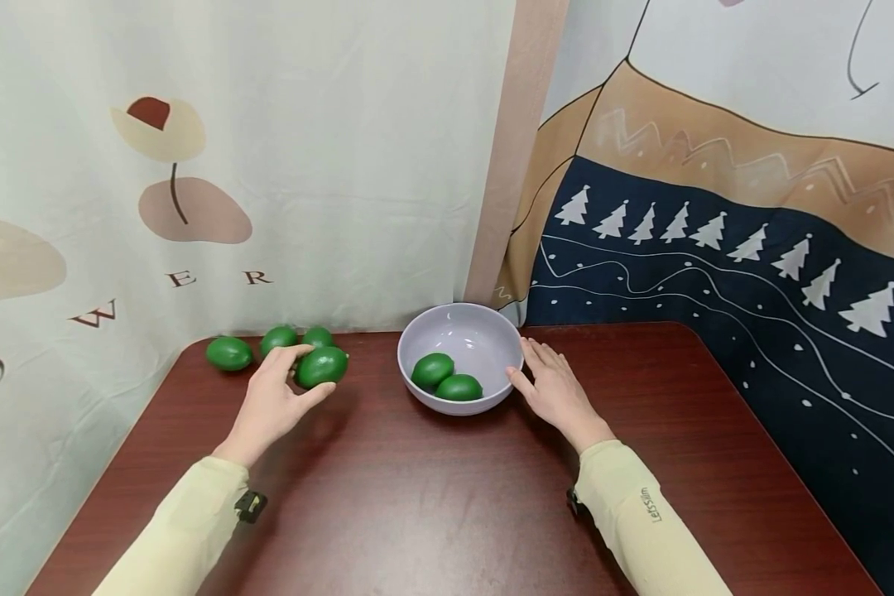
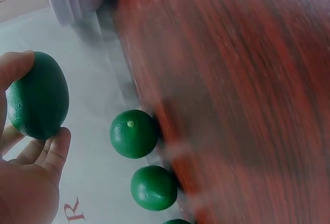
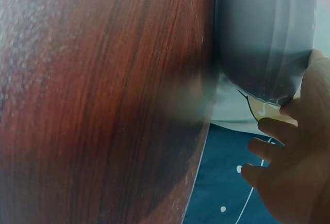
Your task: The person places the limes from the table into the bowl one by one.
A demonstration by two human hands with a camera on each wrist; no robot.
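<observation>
My left hand [image 1: 274, 403] pinches a green lime [image 1: 323, 367] between thumb and fingers, raised above the table. In the left wrist view the lime [image 2: 44, 97] shows clear of the tabletop. Just behind that hand, three more limes [image 1: 229, 353] rest near the table's back left corner. A lavender bowl [image 1: 417, 331] stands at the back middle, with two limes [image 1: 433, 370] lying inside it. My right hand [image 1: 559, 389] touches the bowl's right side, its fingers mostly straight. From the right wrist view, fingertips [image 3: 315, 54] meet the bowl's outer wall [image 3: 258, 33].
The dark red wooden table [image 1: 417, 497] has rounded back corners. A pale curtain [image 1: 358, 165] with printed shapes hangs right behind it. To the right hangs a navy and tan cloth [image 1: 715, 273] with white trees.
</observation>
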